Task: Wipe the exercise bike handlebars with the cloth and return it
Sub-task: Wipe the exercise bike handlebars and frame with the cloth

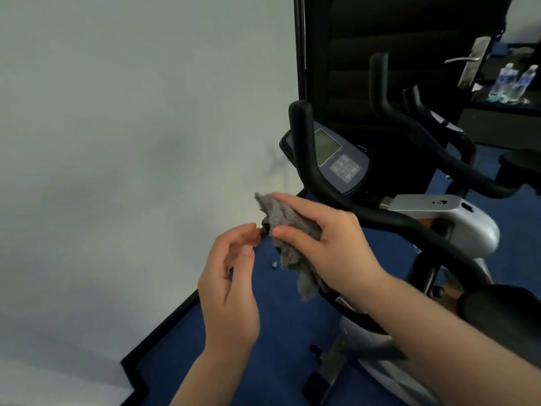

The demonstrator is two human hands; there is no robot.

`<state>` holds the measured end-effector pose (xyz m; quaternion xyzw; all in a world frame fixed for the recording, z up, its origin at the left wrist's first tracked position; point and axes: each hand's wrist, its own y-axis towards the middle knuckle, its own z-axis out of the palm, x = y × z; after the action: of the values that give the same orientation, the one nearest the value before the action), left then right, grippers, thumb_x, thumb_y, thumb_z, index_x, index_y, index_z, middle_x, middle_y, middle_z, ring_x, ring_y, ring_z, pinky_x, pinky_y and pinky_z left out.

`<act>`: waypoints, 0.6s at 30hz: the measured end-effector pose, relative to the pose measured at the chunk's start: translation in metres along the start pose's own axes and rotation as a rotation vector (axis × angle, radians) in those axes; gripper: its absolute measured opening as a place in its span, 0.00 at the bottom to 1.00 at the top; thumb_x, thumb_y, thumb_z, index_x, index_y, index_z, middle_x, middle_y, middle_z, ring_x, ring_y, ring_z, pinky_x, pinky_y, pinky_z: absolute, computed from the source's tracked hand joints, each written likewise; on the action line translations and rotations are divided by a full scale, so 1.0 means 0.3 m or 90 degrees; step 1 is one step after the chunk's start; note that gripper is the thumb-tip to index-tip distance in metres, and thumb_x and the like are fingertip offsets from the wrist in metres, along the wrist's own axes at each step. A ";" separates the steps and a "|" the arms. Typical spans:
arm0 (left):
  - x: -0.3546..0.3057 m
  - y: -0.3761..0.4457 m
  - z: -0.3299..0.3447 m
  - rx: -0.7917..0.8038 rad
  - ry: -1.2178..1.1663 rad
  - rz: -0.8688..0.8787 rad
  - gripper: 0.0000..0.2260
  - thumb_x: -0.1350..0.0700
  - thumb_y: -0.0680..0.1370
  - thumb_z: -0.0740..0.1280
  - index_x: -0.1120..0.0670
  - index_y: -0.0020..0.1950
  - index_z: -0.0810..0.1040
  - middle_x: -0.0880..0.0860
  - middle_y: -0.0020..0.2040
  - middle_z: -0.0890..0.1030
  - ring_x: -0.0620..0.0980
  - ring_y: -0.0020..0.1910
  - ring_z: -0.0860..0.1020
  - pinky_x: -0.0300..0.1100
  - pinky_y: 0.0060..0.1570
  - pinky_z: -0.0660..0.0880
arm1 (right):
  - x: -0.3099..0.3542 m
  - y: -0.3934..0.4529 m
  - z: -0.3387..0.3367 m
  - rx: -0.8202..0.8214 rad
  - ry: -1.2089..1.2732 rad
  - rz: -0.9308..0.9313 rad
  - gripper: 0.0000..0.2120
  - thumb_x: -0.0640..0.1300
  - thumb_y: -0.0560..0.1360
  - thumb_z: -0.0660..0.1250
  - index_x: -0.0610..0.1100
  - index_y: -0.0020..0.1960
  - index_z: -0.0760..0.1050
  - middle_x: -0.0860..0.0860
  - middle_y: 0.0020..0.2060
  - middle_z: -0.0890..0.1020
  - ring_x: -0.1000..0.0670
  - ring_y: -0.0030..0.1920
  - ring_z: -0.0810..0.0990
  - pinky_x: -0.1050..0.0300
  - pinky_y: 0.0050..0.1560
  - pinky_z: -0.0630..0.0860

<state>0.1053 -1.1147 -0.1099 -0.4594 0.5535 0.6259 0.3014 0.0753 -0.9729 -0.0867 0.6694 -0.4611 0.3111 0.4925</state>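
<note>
A grey fuzzy cloth (288, 230) is gripped in my right hand (325, 241), its lower end hanging loose. The hand and cloth hover just left of the exercise bike's black handlebars (328, 186), which curve up on the left and sweep right toward the silver stem (456, 218). My left hand (231, 282) is beside the cloth; its fingertips are close to a small dark bit at the cloth's left edge, and I cannot tell whether they pinch it. The bike's console (336, 156) sits behind the left bar.
A white wall fills the left half. Blue carpet (263, 341) with a black skirting edge lies below. A dark door with a metal handle (471, 60) stands behind the bike, and water bottles (515, 80) rest on a dark surface at the far right.
</note>
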 end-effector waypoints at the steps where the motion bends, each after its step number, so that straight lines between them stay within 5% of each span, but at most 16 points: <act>1: 0.001 -0.002 0.003 -0.003 -0.002 0.002 0.12 0.61 0.78 0.59 0.51 0.54 0.79 0.46 0.50 0.83 0.46 0.52 0.81 0.33 0.50 0.75 | 0.017 0.019 -0.004 0.035 -0.054 -0.046 0.18 0.45 0.73 0.71 0.52 0.62 0.77 0.60 0.53 0.82 0.60 0.55 0.78 0.67 0.56 0.74; 5: -0.005 0.005 0.007 -0.045 -0.029 0.022 0.11 0.64 0.77 0.59 0.54 0.52 0.79 0.46 0.49 0.83 0.45 0.51 0.81 0.34 0.49 0.76 | 0.039 0.019 0.000 0.068 -0.198 -0.154 0.16 0.41 0.72 0.71 0.46 0.60 0.78 0.55 0.58 0.79 0.54 0.58 0.76 0.54 0.58 0.74; 13: -0.020 0.062 0.022 0.028 0.043 0.121 0.11 0.58 0.78 0.59 0.50 0.56 0.77 0.45 0.53 0.79 0.56 0.56 0.77 0.42 0.54 0.74 | 0.045 -0.091 0.080 -0.112 -0.332 -0.135 0.26 0.40 0.73 0.71 0.47 0.69 0.70 0.54 0.67 0.73 0.52 0.54 0.80 0.53 0.41 0.81; 18: -0.008 0.094 0.016 0.119 0.058 0.139 0.12 0.60 0.78 0.59 0.50 0.58 0.76 0.43 0.55 0.79 0.48 0.59 0.77 0.32 0.55 0.72 | 0.032 -0.142 0.101 -0.131 -0.407 -0.074 0.27 0.42 0.74 0.69 0.43 0.71 0.66 0.50 0.63 0.77 0.49 0.49 0.82 0.55 0.39 0.81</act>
<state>0.0800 -1.1154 -0.0962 -0.3944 0.6692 0.5790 0.2478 0.1171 -1.0008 -0.1040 0.7050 -0.5823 0.0087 0.4049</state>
